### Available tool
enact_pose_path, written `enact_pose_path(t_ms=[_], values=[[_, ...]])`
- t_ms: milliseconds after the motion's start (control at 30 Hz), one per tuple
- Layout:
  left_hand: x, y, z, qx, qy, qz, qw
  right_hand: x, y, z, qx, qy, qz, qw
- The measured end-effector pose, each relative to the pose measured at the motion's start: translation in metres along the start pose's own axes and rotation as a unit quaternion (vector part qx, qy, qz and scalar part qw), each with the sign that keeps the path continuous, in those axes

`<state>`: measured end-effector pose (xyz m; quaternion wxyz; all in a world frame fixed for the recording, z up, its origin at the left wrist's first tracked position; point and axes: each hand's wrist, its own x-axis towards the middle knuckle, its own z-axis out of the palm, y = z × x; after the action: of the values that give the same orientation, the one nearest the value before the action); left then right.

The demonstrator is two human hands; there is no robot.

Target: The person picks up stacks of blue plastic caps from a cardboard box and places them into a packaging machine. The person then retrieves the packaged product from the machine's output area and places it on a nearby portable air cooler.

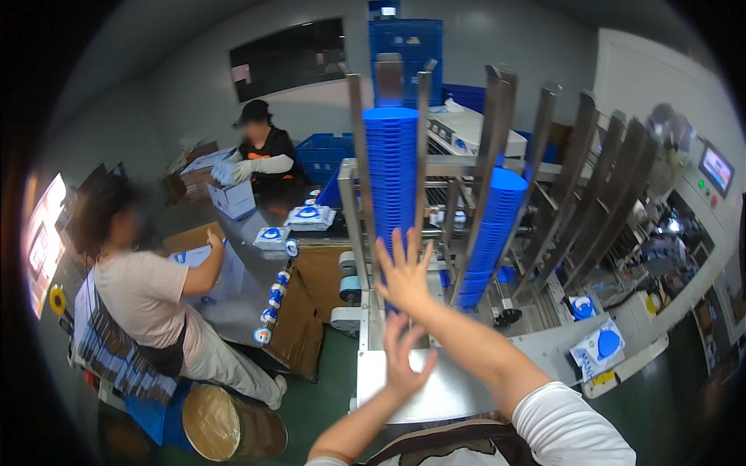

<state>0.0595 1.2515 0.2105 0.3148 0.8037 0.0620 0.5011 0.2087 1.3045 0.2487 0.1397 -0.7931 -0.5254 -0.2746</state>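
A tall stack of round blue lids (391, 167) stands upright between metal guide rails on the machine before me. My right hand (404, 276) is raised in front of its lower part with the fingers spread; whether it touches the lids I cannot tell. Below it, my left hand (406, 361) is held up over the machine's metal ledge (435, 388), its fingers apart and nothing in them. A shorter, leaning stack of blue lids (495, 225) fills the guide rails to the right. My hand and forearm cover the bottom of the tall stack.
More metal guide rails (571, 179) rise on the right. White packs with blue lids (608, 343) lie near the machine's right edge. Left stand a worktable with packs (311, 217), a brown drum (233, 423) and a co-worker in a pale shirt (144, 287); another person (268, 147) works farther back.
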Motion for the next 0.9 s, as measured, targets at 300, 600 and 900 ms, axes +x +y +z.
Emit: enact_pose_path(t_ms=[300, 600, 900], values=[[0.261, -0.053, 0.022, 0.512, 0.173, 0.230, 0.809, -0.214, 0.092, -0.110, 0.196, -0.251, -0.068, 0.946], [0.105, 0.027, 0.098, 0.481, 0.156, 0.166, 0.847, -0.579, 0.281, -0.341, 0.005, 0.036, 0.517, 0.855], [-0.207, 0.432, 0.419, -0.350, -0.563, 0.119, 0.739, -0.910, 0.247, -0.506, -0.115, 0.295, 0.772, 0.551]])
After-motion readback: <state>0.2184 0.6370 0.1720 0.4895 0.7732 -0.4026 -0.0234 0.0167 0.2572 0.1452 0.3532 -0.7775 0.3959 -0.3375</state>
